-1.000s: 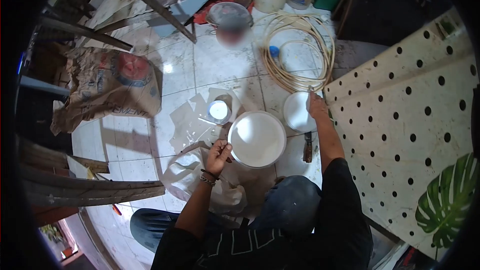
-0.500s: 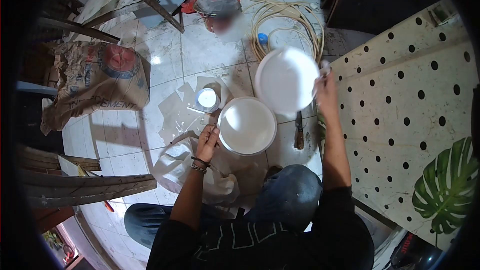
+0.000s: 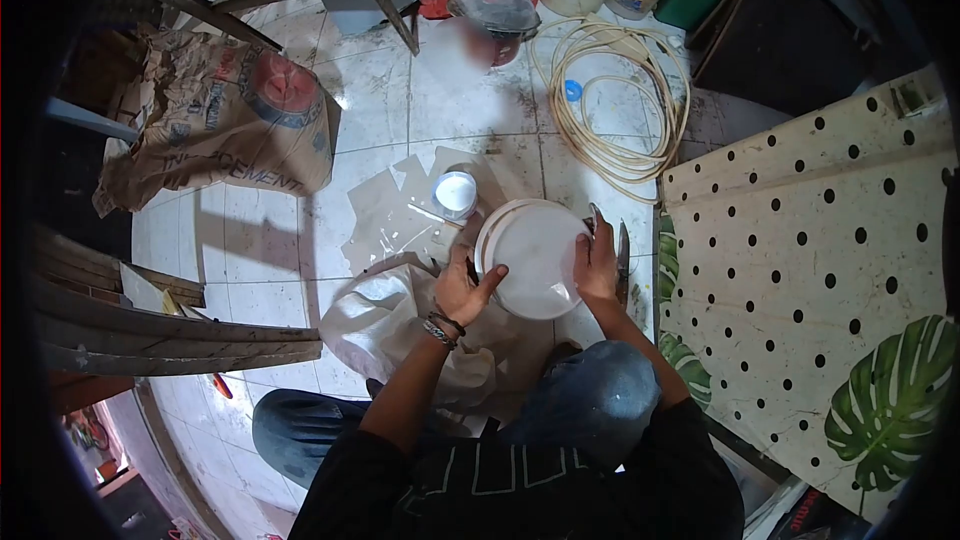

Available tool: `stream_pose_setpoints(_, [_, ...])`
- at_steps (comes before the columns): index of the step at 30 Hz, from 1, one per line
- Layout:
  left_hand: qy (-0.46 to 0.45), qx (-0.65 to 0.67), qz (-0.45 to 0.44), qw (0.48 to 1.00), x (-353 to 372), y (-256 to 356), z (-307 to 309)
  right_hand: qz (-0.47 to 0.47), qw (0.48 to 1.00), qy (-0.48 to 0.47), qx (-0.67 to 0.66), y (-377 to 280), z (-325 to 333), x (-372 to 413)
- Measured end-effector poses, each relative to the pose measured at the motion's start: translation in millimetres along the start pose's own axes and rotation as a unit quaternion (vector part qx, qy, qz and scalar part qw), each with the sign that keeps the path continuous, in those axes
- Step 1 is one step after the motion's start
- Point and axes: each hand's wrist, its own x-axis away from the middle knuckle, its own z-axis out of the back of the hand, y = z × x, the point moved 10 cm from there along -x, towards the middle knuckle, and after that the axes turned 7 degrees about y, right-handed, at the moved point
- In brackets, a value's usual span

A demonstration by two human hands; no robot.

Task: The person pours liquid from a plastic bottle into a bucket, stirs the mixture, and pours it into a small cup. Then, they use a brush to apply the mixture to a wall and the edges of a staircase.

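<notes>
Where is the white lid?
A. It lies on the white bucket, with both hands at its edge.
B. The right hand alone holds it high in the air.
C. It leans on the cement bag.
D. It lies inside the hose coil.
A: the lid lies on the bucket, and the left hand and the right hand hold its edge.

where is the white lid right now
Head view, centre: the white lid sits between the left hand and the right hand, just right of and below the small open can.
</notes>
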Motion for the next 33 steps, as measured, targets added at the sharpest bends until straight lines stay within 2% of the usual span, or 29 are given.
stream_pose_setpoints(2, [-0.003,-0.008,0.025,1.0,-3.3,-0.3,-0.7,0.008,1.0,-0.015,0.006,-3.6,-9.2,-4.8])
stream_pose_setpoints(5, [0.007,0.01,-0.002,1.0,-7.6,-1.2,-2.8,0.06,0.992,-0.073,0.085,-7.7,-29.9,-9.5])
stream_pose_setpoints(8, [0.013,-0.001,0.004,1.0,-8.3,-8.9,-8.2,0.193,0.946,-0.103,0.241,-75.5,-30.6,-22.6])
stream_pose_setpoints(9, [0.026,0.019,-0.007,0.999,-8.4,-8.3,-7.8,0.198,0.954,-0.127,0.184,-88.8,-34.8,-27.8])
stream_pose_setpoints(11, [0.051,0.055,-0.029,0.997,-7.6,-5.6,-6.4,0.256,0.944,-0.122,0.169,-137.3,-32.8,-46.4])
stream_pose_setpoints(13, [0.038,0.057,-0.016,0.998,-5.8,-6.1,-7.8,0.3,0.938,-0.101,0.143,-168.4,-32.6,-64.8])
stream_pose_setpoints(16, [0.038,0.058,-0.014,0.997,-3.5,-12.3,-10.6,0.293,0.928,-0.167,0.16,-133.3,-81.3,-49.7])
stream_pose_setpoints(17, [0.037,0.049,-0.017,0.998,-2.0,-10.9,-10.1,0.277,0.901,-0.253,0.218,-105.0,-107.6,-36.7])
stream_pose_setpoints(20, [0.045,0.045,-0.015,0.998,1.7,-5.0,-3.7,0.283,0.914,-0.215,0.194,-118.0,-102.4,-43.9])
stream_pose_setpoints(23, [0.057,0.058,-0.018,0.997,-2.2,-0.5,-6.5,0.283,0.94,-0.138,0.131,-125.2,-76.1,-55.7])
stream_pose_setpoints(25, [0.078,0.065,-0.008,0.995,2.2,-13.6,-15.9,0.151,0.965,-0.177,0.12,-85.1,-73.5,-62.4])
stream_pose_setpoints(26, [0.116,0.047,-0.018,0.992,5.0,-8.8,-11.7,0.084,0.972,-0.19,0.113,-63.8,-72.4,-67.0])
stream_pose_setpoints(28, [0.191,0.012,-0.044,0.981,9.5,4.8,-5.4,0.092,0.971,-0.188,0.117,-50.2,-73.9,-75.1])
stream_pose_setpoints(31, [0.146,0.004,0.015,0.989,-6.3,18.1,-9.6,0.044,0.959,-0.235,0.155,-34.3,-77.2,-68.4])
stream_pose_setpoints(33, [0.169,-0.022,-0.003,0.985,-16.6,35.9,-9.8,0.01,0.948,-0.261,0.182,-22.6,-77.3,-67.3])
